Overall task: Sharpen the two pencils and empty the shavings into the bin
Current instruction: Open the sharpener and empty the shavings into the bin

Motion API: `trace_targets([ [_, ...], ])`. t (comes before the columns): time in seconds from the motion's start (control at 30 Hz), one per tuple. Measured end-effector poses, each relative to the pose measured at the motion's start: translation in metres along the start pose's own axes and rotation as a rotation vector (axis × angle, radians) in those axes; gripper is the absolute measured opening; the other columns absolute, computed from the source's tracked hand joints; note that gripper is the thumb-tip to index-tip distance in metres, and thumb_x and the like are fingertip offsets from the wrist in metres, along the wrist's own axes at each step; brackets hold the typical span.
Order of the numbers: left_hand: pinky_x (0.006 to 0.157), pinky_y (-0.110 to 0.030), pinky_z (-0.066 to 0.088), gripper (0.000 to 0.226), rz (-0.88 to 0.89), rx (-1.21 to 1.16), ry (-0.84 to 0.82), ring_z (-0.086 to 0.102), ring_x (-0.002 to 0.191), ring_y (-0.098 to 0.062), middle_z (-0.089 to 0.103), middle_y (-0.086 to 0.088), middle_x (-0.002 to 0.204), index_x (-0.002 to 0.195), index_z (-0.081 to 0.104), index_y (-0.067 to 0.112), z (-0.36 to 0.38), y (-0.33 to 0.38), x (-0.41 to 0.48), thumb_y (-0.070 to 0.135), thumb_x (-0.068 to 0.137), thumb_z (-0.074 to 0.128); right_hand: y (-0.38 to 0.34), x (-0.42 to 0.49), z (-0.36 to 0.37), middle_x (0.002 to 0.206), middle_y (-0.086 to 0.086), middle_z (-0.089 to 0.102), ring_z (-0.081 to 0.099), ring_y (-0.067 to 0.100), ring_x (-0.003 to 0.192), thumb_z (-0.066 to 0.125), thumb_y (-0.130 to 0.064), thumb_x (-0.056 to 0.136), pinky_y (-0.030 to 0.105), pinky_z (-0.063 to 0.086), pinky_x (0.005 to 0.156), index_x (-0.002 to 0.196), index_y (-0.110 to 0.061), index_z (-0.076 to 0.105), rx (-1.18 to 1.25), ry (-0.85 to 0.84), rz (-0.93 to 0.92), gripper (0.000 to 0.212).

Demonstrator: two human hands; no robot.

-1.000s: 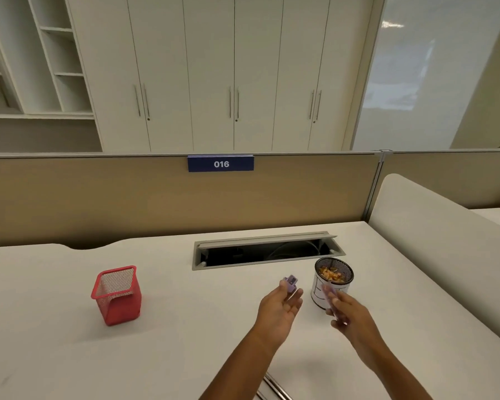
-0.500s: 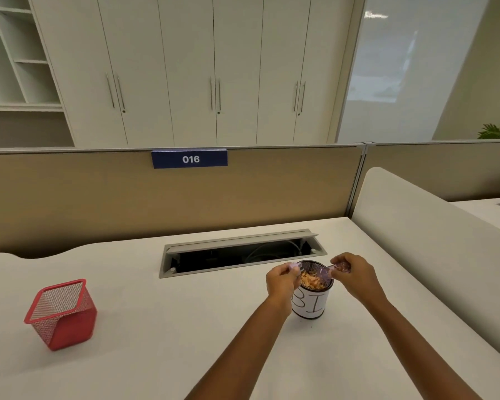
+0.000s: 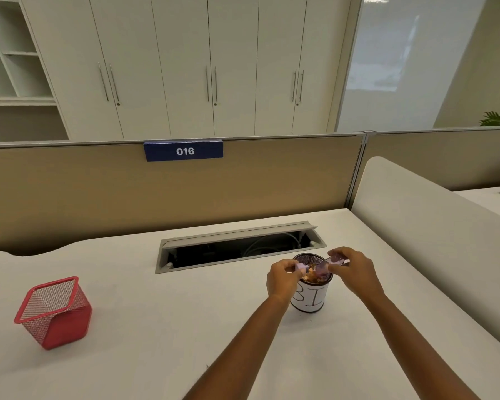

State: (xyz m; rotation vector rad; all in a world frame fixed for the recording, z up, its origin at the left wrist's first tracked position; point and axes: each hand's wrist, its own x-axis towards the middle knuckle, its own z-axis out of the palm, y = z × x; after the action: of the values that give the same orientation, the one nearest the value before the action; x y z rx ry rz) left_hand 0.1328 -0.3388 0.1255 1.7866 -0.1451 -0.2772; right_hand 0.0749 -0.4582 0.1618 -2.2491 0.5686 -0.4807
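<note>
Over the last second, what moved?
Both hands went from short of the black mesh bin with the white label to over its rim. The left hand holds the small lilac sharpener piece, the right hand tips the clear purple shavings case into it. Red mesh pen holder and bin stayed on the white desk.
</note>
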Motion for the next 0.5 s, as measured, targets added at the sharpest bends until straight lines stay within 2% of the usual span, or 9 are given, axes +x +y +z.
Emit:
trace_targets([
  [0.17,0.088,-0.035,0.052,0.032,0.044,0.077,0.008,0.06,0.105,-0.024,0.066,-0.011,0.116,0.113,0.063,0.005,0.001,-0.003,0.002,0.022,0.085,0.064,-0.001,-0.002,0.0,0.115,0.02,0.064,0.059,0.027,0.095,0.064,-0.006,0.083,0.027,0.045,0.078,0.116,0.001,0.06,0.017,0.055,-0.002,0.034],
  [0.33,0.086,-0.034,0.052,0.031,0.071,0.091,0.014,0.06,0.104,-0.022,0.065,-0.011,0.116,0.112,0.062,0.006,0.001,-0.004,0.002,0.023,0.086,0.064,0.001,-0.007,0.0,0.112,0.021,0.065,0.061,0.03,0.095,0.065,-0.003,0.082,0.029,0.047,0.079,0.115,0.0,0.06,0.025,0.114,-0.006,0.033],
  [0.5,0.078,-0.017,0.044,0.024,0.276,0.173,0.105,0.056,0.097,-0.013,0.064,-0.007,0.115,0.112,0.058,0.009,-0.003,0.003,-0.002,0.018,0.09,0.056,0.0,-0.012,-0.003,0.113,0.021,0.064,0.061,0.033,0.099,0.064,-0.004,0.083,0.025,0.046,0.073,0.114,0.001,0.06,0.095,0.172,-0.011,0.032],
])
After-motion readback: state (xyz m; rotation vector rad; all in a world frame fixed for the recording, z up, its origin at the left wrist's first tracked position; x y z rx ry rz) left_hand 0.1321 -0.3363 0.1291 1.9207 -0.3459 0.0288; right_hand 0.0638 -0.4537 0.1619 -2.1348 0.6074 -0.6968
